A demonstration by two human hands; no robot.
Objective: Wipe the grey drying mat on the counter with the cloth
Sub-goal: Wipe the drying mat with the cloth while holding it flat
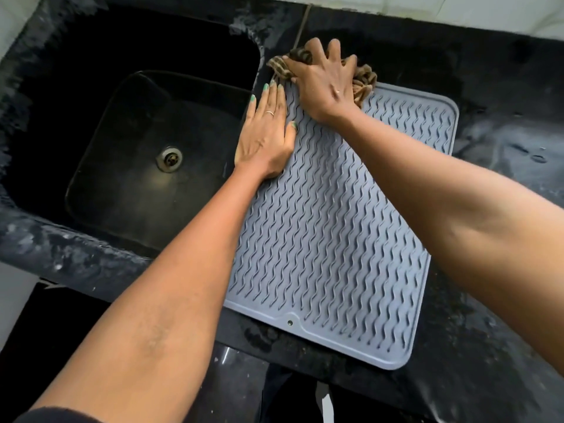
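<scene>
The grey drying mat (332,239), ribbed with wavy ridges, lies on the black counter just right of the sink. My left hand (265,132) rests flat on the mat's far left edge, fingers together and extended, holding nothing. My right hand (323,77) presses down with spread fingers on a crumpled brown striped cloth (364,82) at the mat's far left corner. Part of the cloth spills past the mat's far edge onto the counter. Most of the cloth is hidden under my right hand.
A deep black sink (137,141) with a metal drain (169,158) sits left of the mat. Wet black counter (503,148) extends to the right and behind. The counter's front edge runs near the mat's near side.
</scene>
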